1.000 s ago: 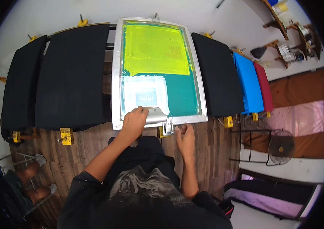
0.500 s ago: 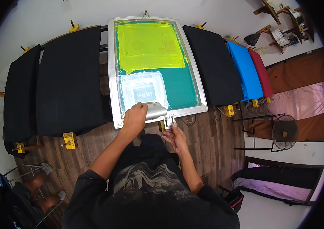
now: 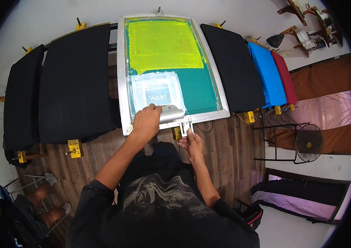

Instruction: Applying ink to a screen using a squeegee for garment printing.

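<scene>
A silk-screen frame [image 3: 121, 78] with a silver metal rim lies lengthwise in front of me. Its green mesh [image 3: 200, 91] carries a bright yellow-green ink area [image 3: 159, 43] at the far end. White ink [image 3: 136, 93] surrounds a small lettered patch near me on the left. My left hand [image 3: 145, 122] is closed on a silver-handled squeegee [image 3: 171, 113] at the frame's near end; its blade edge is hidden. At the near rim, my right hand [image 3: 192, 145] pinches a slotted metal bracket [image 3: 186, 126] between thumb and fingers.
Black cloth-covered boards [image 3: 74, 82] flank the frame, with blue [image 3: 266, 76] and red [image 3: 283, 76] ones farther right. Yellow clamps [image 3: 75, 149] jut from the boards' ends. A fan [image 3: 308, 144] stands at right. Another person's legs [image 3: 45, 200] show at lower left.
The frame's near end has shifted slightly right and away from me, with both hands moving along. Both grips look the same, and the whole view has moved a little.
</scene>
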